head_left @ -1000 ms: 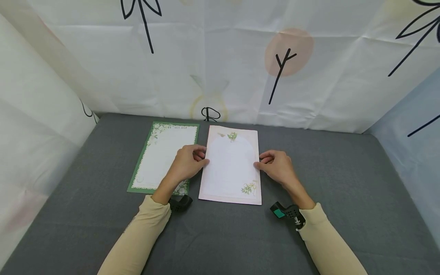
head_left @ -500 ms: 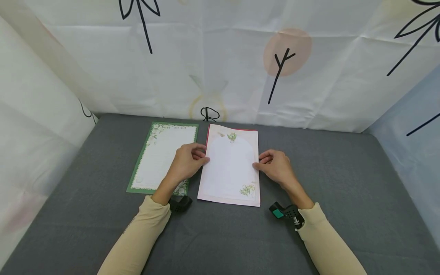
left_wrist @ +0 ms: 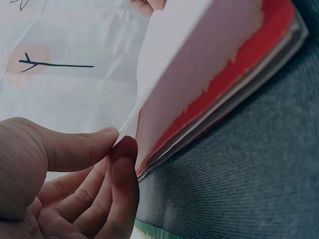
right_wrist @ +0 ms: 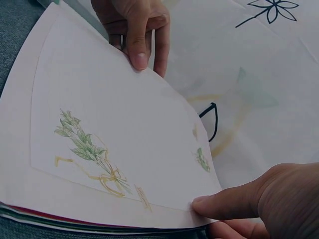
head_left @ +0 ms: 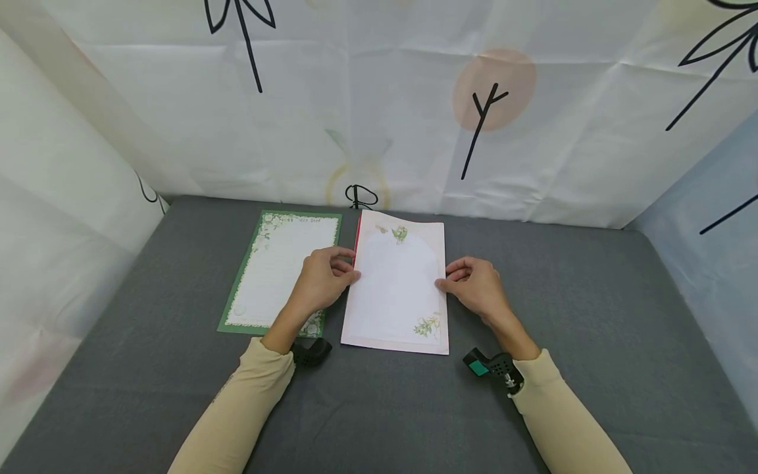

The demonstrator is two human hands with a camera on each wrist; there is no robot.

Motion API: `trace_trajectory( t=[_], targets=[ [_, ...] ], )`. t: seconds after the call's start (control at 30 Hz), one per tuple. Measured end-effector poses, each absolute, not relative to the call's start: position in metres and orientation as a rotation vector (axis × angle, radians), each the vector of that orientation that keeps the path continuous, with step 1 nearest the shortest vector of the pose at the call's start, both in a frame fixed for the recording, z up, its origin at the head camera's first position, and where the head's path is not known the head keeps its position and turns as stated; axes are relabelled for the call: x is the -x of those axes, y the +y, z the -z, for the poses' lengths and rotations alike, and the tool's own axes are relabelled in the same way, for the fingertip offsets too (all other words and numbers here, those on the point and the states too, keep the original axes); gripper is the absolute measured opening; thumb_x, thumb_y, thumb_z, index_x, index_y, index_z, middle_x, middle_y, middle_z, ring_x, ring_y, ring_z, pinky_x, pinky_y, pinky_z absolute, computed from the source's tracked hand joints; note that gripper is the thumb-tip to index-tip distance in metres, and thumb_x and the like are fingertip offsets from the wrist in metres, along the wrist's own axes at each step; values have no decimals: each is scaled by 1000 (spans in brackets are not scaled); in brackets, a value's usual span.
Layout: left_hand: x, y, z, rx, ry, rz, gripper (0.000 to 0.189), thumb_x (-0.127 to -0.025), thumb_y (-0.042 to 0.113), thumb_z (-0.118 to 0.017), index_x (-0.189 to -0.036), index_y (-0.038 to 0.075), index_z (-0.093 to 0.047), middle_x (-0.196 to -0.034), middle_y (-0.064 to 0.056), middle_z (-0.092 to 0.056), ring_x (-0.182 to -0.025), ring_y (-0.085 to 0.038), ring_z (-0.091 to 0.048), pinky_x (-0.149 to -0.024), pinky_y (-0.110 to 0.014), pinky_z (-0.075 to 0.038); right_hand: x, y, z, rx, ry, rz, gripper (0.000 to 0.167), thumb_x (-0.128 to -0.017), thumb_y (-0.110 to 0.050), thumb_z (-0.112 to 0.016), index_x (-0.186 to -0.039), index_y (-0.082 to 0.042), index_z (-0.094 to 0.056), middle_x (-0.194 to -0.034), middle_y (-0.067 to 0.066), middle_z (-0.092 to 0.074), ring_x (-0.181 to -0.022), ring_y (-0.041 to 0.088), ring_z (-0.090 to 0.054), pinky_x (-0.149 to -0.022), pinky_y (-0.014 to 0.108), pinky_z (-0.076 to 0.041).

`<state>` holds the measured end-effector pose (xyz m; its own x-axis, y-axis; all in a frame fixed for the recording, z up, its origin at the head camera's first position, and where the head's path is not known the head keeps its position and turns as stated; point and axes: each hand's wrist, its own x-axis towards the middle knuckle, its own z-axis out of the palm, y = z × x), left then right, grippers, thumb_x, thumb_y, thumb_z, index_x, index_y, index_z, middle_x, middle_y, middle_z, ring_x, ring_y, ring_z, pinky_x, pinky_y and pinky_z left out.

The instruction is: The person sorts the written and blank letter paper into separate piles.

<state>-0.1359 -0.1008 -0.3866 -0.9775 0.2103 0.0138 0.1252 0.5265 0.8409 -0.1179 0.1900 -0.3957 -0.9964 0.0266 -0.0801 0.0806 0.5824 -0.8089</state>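
Note:
A pale pink sheet of paper (head_left: 393, 289) with small green leaf prints tops a short stack in the middle of the table. My left hand (head_left: 322, 276) pinches its left edge between thumb and index finger. In the left wrist view that edge is lifted, and a red-bordered sheet (left_wrist: 279, 25) shows beneath it. On the opposite side my right hand (head_left: 476, 286) holds the paper's right edge. Its thumb (right_wrist: 219, 204) lies on top in the right wrist view, while the fingers are mostly hidden below. Edges of several more sheets show under the pink one.
To the left lies a green-bordered sheet of paper (head_left: 278, 276), partly covered by my left hand and wrist. Grey cloth (head_left: 391, 415) covers the table. A white printed curtain (head_left: 403, 131) hangs along the table's back edge, with more fabric at both sides.
The pink sheet's left edge has risen and bowed upward, baring a red strip of the sheet below along the left side. Both hands have stayed almost in place.

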Motion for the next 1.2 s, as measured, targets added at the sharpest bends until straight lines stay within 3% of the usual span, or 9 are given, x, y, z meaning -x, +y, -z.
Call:
trace_trajectory(
  t=[0.7,1.2],
  targets=[
    [138,-106,387,-226,2442,-1704,30,-93,1,-72,-122,-3,-67,-96,-16,-72,-87,-27,-71,-72,-35,-57,119,191,395,-159,2719,1487,23,-89,-12,-79,-103,4,-70,-83,10,-66,-70,15,-59,-60,27,-47],
    [140,-108,388,-246,2302,-1822,29,-94,-2,-69,-122,-8,-64,-104,-21,-72,-92,-20,-72,-78,-33,-58,119,194,396,-130,2651,1576,23,-92,-10,-76,-106,6,-69,-83,12,-68,-65,17,-62,-60,26,-52]
  ],
)
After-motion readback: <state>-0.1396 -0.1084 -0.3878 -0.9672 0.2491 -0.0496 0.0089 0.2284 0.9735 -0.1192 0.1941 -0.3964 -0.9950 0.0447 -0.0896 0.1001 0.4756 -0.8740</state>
